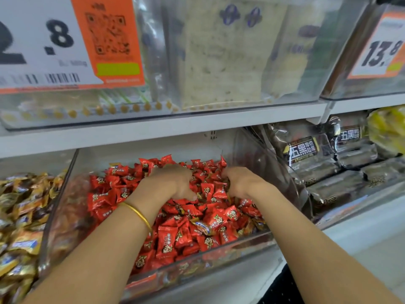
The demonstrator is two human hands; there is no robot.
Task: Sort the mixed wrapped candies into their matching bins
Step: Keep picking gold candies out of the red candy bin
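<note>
A clear plastic bin (219, 257) in the middle of the lower shelf is heaped with red wrapped candies (173, 235). A few gold-and-blue wrapped candies (202, 227) lie mixed among the red ones near the front. My left hand (173, 181), with a gold bangle on the wrist, is dug into the pile, its fingers curled down into the candies. My right hand (241, 181) is buried in the pile just right of it, fingers curled among red wrappers. What each hand holds is hidden.
To the left is a bin of gold-and-blue wrapped candies (22, 227). At the right lie dark bread packs (317, 163) and a yellow pack (388, 130). The upper shelf (153, 126) carries clear bins with price cards (65, 40) overhead.
</note>
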